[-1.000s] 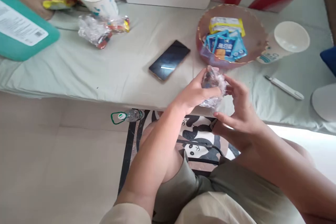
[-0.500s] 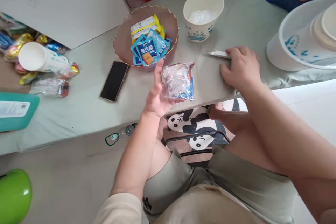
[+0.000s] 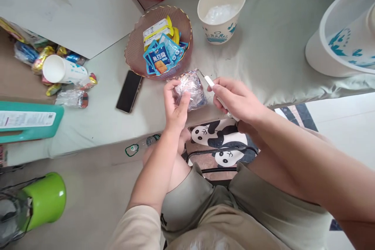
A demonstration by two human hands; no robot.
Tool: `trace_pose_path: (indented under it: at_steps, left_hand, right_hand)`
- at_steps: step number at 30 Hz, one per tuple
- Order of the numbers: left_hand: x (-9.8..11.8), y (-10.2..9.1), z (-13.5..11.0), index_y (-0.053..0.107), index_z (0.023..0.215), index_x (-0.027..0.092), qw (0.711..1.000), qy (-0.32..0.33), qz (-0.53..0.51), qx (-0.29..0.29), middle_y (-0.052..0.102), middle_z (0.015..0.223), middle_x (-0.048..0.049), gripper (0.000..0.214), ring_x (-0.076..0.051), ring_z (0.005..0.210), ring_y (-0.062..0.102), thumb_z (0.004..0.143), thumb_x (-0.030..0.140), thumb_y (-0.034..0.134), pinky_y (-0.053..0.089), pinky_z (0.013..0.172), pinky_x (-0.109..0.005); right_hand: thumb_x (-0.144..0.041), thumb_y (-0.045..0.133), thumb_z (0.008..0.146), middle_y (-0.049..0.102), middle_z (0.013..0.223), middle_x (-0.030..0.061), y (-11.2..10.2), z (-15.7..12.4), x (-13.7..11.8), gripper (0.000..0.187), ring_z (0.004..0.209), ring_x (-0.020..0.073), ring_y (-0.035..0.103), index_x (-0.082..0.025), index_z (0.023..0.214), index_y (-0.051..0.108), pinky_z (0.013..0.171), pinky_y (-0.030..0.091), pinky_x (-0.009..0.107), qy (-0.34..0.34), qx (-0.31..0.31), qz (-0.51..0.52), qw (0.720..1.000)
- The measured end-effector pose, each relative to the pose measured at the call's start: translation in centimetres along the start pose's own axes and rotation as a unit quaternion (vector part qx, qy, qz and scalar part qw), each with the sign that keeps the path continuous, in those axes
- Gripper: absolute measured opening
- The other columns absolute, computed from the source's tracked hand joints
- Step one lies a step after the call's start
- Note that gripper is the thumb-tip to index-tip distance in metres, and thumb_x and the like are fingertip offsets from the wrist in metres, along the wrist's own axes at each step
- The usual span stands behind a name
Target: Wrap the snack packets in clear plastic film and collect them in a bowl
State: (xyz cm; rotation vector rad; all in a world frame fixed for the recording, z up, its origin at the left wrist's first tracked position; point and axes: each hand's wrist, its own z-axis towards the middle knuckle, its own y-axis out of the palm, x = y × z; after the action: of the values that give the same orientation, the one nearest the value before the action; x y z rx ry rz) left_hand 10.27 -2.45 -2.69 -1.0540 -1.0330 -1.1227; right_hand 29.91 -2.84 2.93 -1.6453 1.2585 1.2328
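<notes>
A crinkled clear plastic packet [image 3: 191, 90] is gripped between the thumb and fingers of my left hand [image 3: 175, 105]; what it contains I cannot make out. My right hand [image 3: 234, 97] is closed around a slim white-handled knife [image 3: 209, 82]. Its thin dark tip points at the upper right edge of the packet, very near or touching it. Just beyond the packet is a pinkish ribbed bowl [image 3: 136, 43] with a gold rim, holding blue snack sachets [image 3: 161, 56] and yellow-and-white packets [image 3: 158, 31].
Behind my right hand stands a paper tub [image 3: 218, 33] with clear plastic inside. A phone [image 3: 129, 91] lies left of the bowl. Farther left are a tipped paper cup [image 3: 63, 69] and a teal container [image 3: 32, 134]. A large white tub [image 3: 322, 54] is at right.
My right hand has lifted the white-handled knife off the table and brought it left to the packet. My left hand has turned the packet, its thumb now across the front. The view has shifted slightly.
</notes>
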Motion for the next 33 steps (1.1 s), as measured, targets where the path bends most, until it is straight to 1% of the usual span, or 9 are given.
trace_pose_path:
  at_steps: [6, 9, 13, 22, 25, 27, 29, 31, 33]
  left_hand:
    - [-0.1, 0.0, -0.1, 0.053, 0.132, 0.031, 0.998, 0.034, 0.047, 0.002, 0.057, 0.140, -0.0068, 0.058, -0.025, 0.132, 0.058, 0.092, 0.073, 0.060, 0.043, 0.115, -0.038]
    - [0.0, -0.1, -0.3, 0.050, 0.135, 0.032, 0.998, 0.040, 0.044, -0.016, 0.055, 0.145, -0.0084, 0.061, -0.027, 0.140, 0.053, 0.091, 0.073, 0.061, 0.039, 0.120, -0.041]
    - [-0.1, -0.3, -0.7, 0.049, 0.133, 0.031, 0.998, 0.051, 0.031, -0.030, 0.054, 0.142, -0.0093, 0.064, -0.029, 0.138, 0.054, 0.089, 0.074, 0.063, 0.039, 0.121, -0.045]
    - [1.3, -1.2, 0.1, 0.043, 0.139, 0.037, 0.993, 0.053, -0.029, 0.097, 0.052, 0.149, -0.0069, 0.064, -0.028, 0.142, 0.052, 0.090, 0.073, 0.061, 0.044, 0.117, -0.043]
    - [1.9, -1.8, 0.6, 0.043, 0.137, 0.040, 0.991, 0.028, -0.065, 0.115, 0.051, 0.152, -0.0049, 0.065, -0.027, 0.144, 0.051, 0.086, 0.073, 0.065, 0.048, 0.113, -0.041]
    - [2.2, -2.1, 0.7, 0.046, 0.130, 0.040, 0.988, 0.004, -0.110, 0.106, 0.053, 0.151, -0.0029, 0.060, -0.026, 0.142, 0.054, 0.084, 0.068, 0.070, 0.052, 0.109, -0.039]
    - [2.3, -2.3, 0.7, 0.051, 0.122, 0.038, 0.984, -0.016, -0.158, 0.083, 0.058, 0.145, -0.0016, 0.051, -0.026, 0.139, 0.057, 0.083, 0.062, 0.071, 0.054, 0.107, -0.038]
    - [2.2, -2.3, 0.5, 0.055, 0.116, 0.035, 0.979, -0.044, -0.191, 0.051, 0.063, 0.138, -0.0018, 0.043, -0.027, 0.138, 0.058, 0.084, 0.060, 0.067, 0.056, 0.105, -0.039]
    - [2.2, -2.0, 0.3, 0.057, 0.115, 0.034, 0.976, -0.081, -0.200, 0.021, 0.064, 0.134, -0.0025, 0.038, -0.028, 0.136, 0.060, 0.085, 0.057, 0.063, 0.057, 0.103, -0.041]
  right_hand:
    - [-0.026, 0.050, 0.104, 0.060, 0.056, -0.0035, 2.3, -0.9, -0.4, 0.025, 0.043, 0.0080, 0.052, -0.018, 0.083, 0.061, 0.043, 0.040, 0.020, 0.060, -0.078, 0.082, 0.992]
    - [-0.024, 0.050, 0.105, 0.062, 0.056, -0.0032, 2.7, -0.8, -0.1, 0.025, 0.043, 0.0083, 0.054, -0.018, 0.084, 0.062, 0.042, 0.042, 0.019, 0.070, -0.065, 0.094, 0.991]
    - [-0.022, 0.053, 0.104, 0.063, 0.057, -0.0030, 3.1, -0.6, 0.1, 0.025, 0.043, 0.0079, 0.055, -0.018, 0.082, 0.063, 0.041, 0.042, 0.018, 0.084, -0.046, 0.093, 0.991]
    - [-0.026, 0.056, 0.100, 0.070, 0.067, 0.0011, 3.8, -1.1, 0.4, 0.027, 0.050, 0.0084, 0.060, -0.018, 0.075, 0.062, 0.047, 0.046, 0.020, 0.096, -0.130, -0.038, 0.986]
    - [-0.031, 0.056, 0.098, 0.071, 0.069, 0.0018, 3.0, -1.4, 0.2, 0.029, 0.052, 0.0102, 0.061, -0.018, 0.073, 0.061, 0.048, 0.044, 0.023, 0.063, -0.146, -0.101, 0.982]
    - [-0.035, 0.054, 0.099, 0.065, 0.061, 0.0005, 1.7, -1.3, 0.1, 0.032, 0.052, 0.0116, 0.058, -0.019, 0.072, 0.062, 0.050, 0.041, 0.025, 0.003, -0.102, -0.177, 0.979]
    - [-0.037, 0.057, 0.097, 0.059, 0.060, 0.0008, -0.1, -0.9, 0.6, 0.030, 0.055, 0.0141, 0.055, -0.020, 0.073, 0.063, 0.054, 0.039, 0.028, -0.073, 0.007, -0.271, 0.960]
    - [-0.036, 0.063, 0.093, 0.061, 0.070, 0.0041, -2.3, 0.1, 1.6, 0.022, 0.065, 0.0182, 0.058, -0.022, 0.076, 0.066, 0.061, 0.042, 0.032, -0.133, 0.136, -0.345, 0.919]
    - [-0.034, 0.069, 0.089, 0.065, 0.084, 0.0088, -4.3, 1.3, 3.0, 0.014, 0.080, 0.0250, 0.063, -0.024, 0.081, 0.070, 0.073, 0.048, 0.039, -0.148, 0.225, -0.391, 0.880]
